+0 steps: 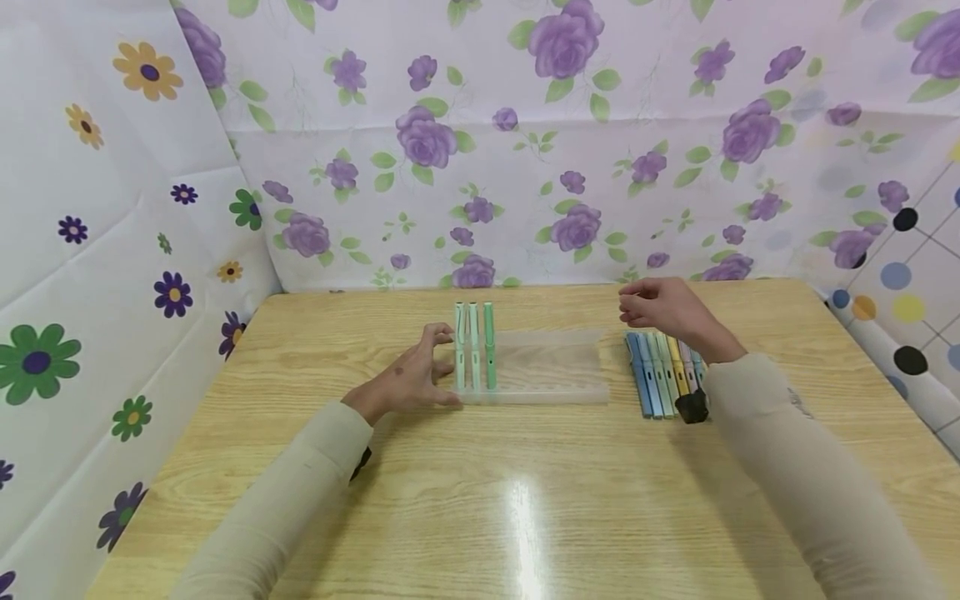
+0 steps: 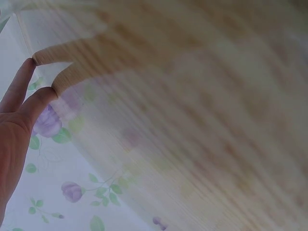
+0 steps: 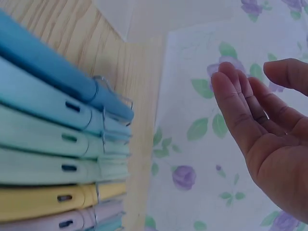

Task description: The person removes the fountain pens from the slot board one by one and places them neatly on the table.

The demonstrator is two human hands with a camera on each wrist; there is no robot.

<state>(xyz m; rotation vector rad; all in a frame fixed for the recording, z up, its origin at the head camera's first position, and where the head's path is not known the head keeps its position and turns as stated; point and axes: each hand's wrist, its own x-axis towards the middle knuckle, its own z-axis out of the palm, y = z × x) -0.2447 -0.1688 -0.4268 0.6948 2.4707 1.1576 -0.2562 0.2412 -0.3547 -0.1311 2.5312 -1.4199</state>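
Observation:
A clear pen tray point(image 1: 551, 397) lies mid-table with three capped pens side by side in its left part: two pale mint pens point(image 1: 475, 358) and one brighter green pen point(image 1: 491, 350). My left hand point(image 1: 412, 375) is spread at the tray's left end, thumb by the front corner, other fingers along the side. In the left wrist view, two fairly straight fingers point(image 2: 41, 98) touch a glossy wood-grained surface. Above the back of a pen row, my right hand point(image 1: 663, 310) hovers with loosely bent fingers point(image 3: 236, 108) and holds nothing.
Right of the tray lies a close row of capped pens, among them a dark blue pen point(image 1: 640, 383), a yellow pen point(image 3: 43, 201) and a pink pen point(image 3: 72, 219). Flowered cloth point(image 1: 510, 183) hangs behind the wooden table point(image 1: 450, 483), with more cloth at both sides.

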